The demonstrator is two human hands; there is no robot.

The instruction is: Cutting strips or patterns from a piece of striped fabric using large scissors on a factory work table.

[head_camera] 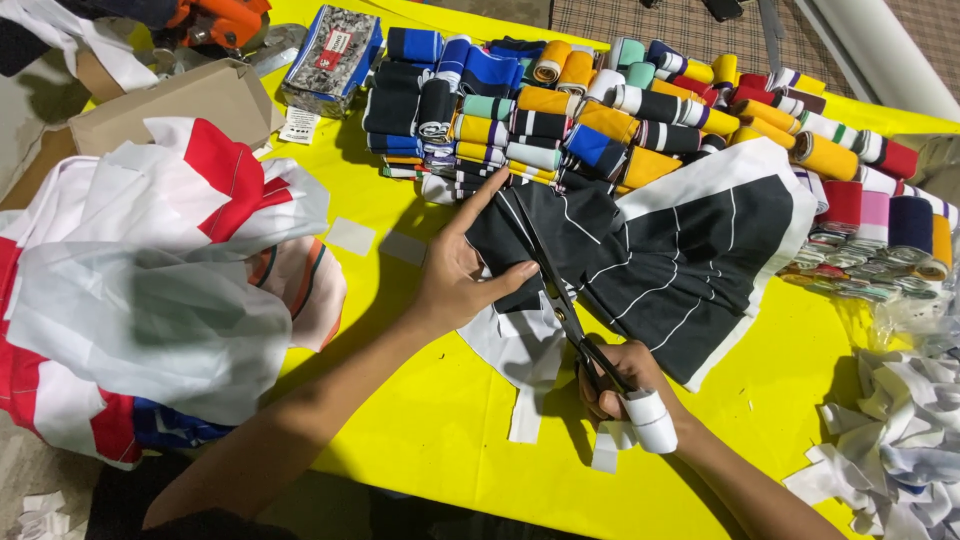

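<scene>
Black fabric with thin white stripes and a white border (pixel 680 255) lies spread on the yellow desk (pixel 440 410), just in front of the rows of rolled coloured ribbing (pixel 640 100), and we are cutting along its left part. Our left hand (pixel 455 270) presses flat on the cloth beside the blades, fingers spread wide and the forefinger stretched toward the rolls; our right hand (pixel 620 385), its fingers closed through the handles, works the long dark metal scissors (pixel 560 290), a white wrap round the thumb. To cut well, in our judgement, we keep the cloth taut under the flat hand, stay close to the black edge, and keep the fingertips clear of the blades. The cloth looks thin and limp, creased in fan-like folds, with white offcut strips (pixel 525 400) hanging below it. A heap of red and white printed cloth (pixel 150 270) lies to the left.
</scene>
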